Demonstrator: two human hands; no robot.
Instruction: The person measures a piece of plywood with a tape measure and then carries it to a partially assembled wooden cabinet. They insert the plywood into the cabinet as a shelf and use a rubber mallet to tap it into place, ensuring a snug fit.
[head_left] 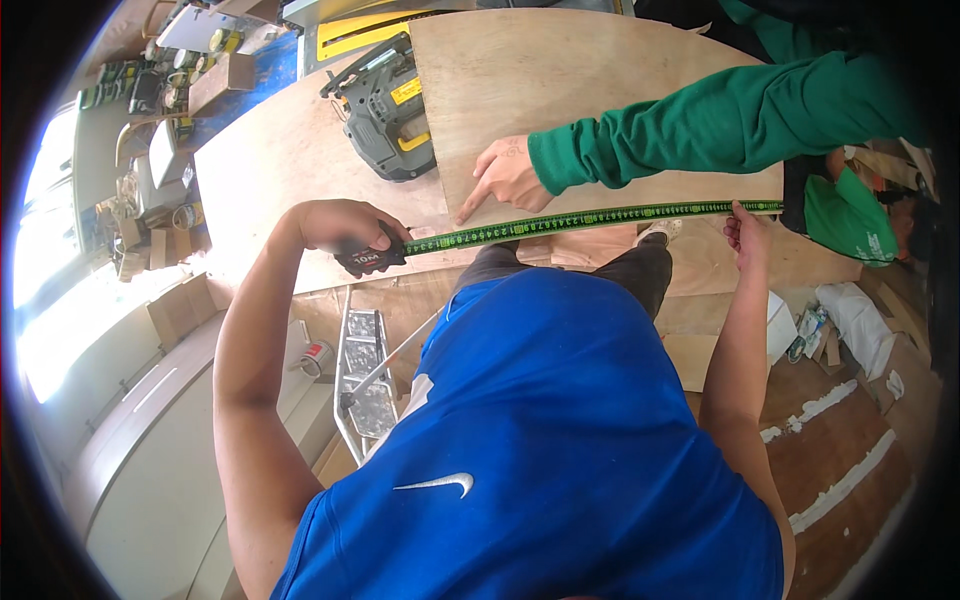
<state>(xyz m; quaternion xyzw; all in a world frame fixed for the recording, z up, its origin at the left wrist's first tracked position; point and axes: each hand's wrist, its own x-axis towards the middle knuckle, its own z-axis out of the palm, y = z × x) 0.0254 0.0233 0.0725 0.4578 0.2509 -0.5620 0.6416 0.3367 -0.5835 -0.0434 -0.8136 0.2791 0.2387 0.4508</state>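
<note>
My left hand (350, 228) is wrapped round the dark case of a tape measure (560, 224). Its green-and-black blade stretches to the right along the near part of a plywood sheet (590, 85). Near the blade's far right end, my right hand (745, 238) pinches its lower edge between thumb and fingers. Another person's hand (505, 178), in a green sleeve, reaches in from the right. That person's index finger points down at the plywood just above the blade, towards its left part.
A grey and yellow jigsaw (388, 115) lies on the board, left of the upper sheet's edge. Below my left arm stands a stepladder (362, 370) beside a paint can (317, 358). Boxes and tools (222, 85) crowd the upper left. A white bag (855, 325) lies at right.
</note>
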